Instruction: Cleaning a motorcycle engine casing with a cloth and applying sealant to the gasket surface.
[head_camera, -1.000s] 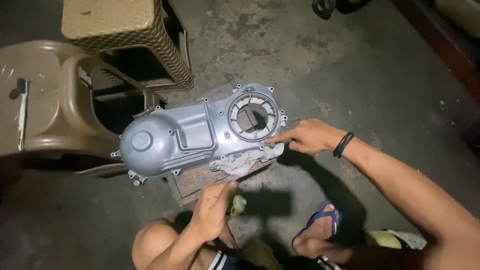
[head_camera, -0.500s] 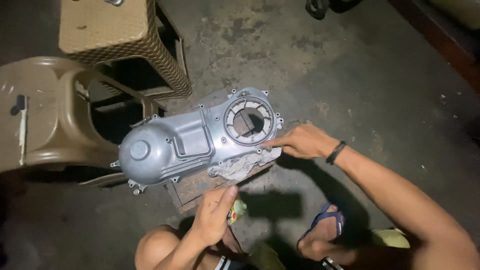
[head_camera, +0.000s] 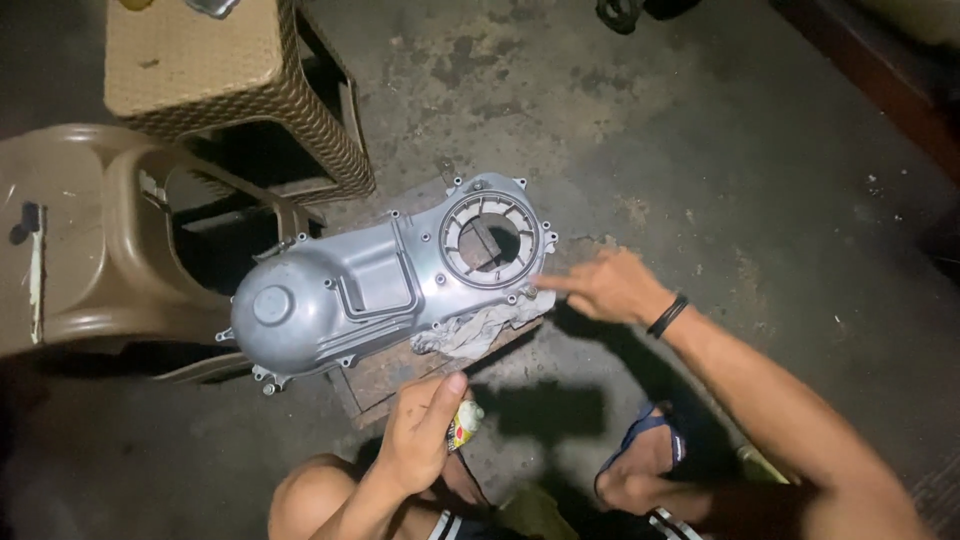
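We see a concrete floor (head_camera: 760, 200), stained and dark. On it at the left stand a tan plastic chair (head_camera: 70, 260) and a woven brown stool (head_camera: 230, 80). Near the middle a silver engine cover (head_camera: 380, 285) lies flat on a wooden board (head_camera: 385, 375), its round vented opening toward the right, with a grey rag (head_camera: 475, 330) tucked under its lower edge. Our right hand (head_camera: 605, 288) reaches in from the right, forefinger stretched out and touching the cover's rim beside that opening; its grip is loose and holds nothing. Our left hand (head_camera: 425, 430), just below the board, has its grip pinched around a small tube (head_camera: 463, 424) with a pale cap.
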